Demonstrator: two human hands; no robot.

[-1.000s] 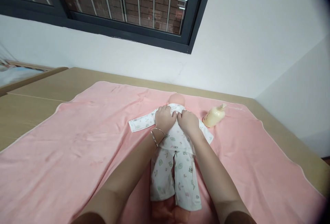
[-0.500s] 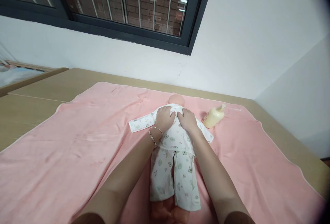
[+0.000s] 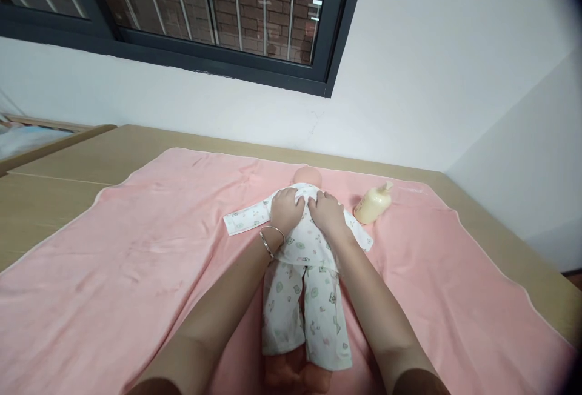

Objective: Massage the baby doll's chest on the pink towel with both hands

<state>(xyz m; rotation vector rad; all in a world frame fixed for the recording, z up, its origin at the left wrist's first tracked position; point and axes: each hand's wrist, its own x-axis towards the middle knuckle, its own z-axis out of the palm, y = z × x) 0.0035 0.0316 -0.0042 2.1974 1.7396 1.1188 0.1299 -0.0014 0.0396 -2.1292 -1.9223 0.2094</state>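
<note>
A baby doll (image 3: 307,175) in white printed pyjamas lies stretched out, its head toward the wall and its bare feet toward me. Its long-sleeved top (image 3: 305,243) has the sleeves spread to both sides, and printed trousers (image 3: 284,310) cover the legs. My left hand (image 3: 286,208) rests flat on the upper left of the top, a bracelet (image 3: 267,242) round its wrist. On the upper right lies my right hand (image 3: 326,210), fingers extended and thumb close to the left one. Neither hand grasps anything. No face shows on the doll's head.
A pink blanket (image 3: 150,243) lies under the doll, with folds on its left side. Right of the doll stands a pale yellow pump bottle (image 3: 373,204). The wooden table (image 3: 59,183) meets a white wall below a dark-framed window (image 3: 218,62).
The whole view has shifted slightly. My right hand's fingers have moved a little across the top, while the left hand stays in nearly the same place on the doll.
</note>
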